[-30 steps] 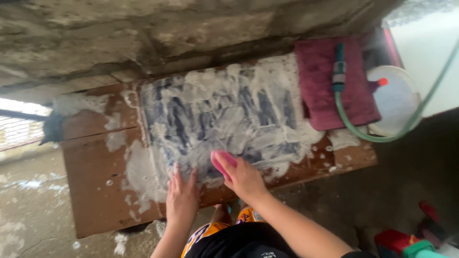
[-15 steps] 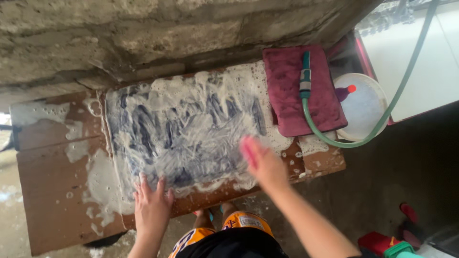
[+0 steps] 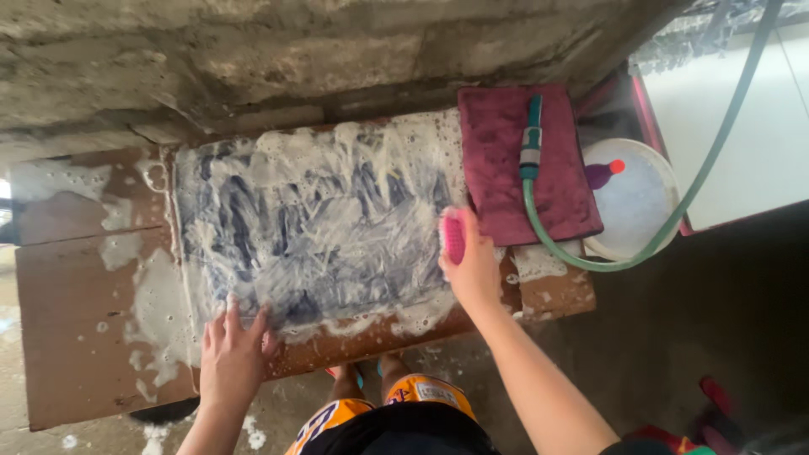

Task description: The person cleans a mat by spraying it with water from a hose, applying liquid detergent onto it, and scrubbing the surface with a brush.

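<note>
You're looking through a single head-worn camera, aimed steeply down from above your own chest at the wooden board (image 3: 93, 337). The board fills the middle of the view, close enough that your forearms enter from the bottom edge. Beyond the board's far edge runs a rough concrete wall (image 3: 253, 59), filling the top of the view. To the right of the board the view reaches a white basin (image 3: 632, 202). Below the board's near edge, wet floor shows. There's no second view to overlap.
</note>
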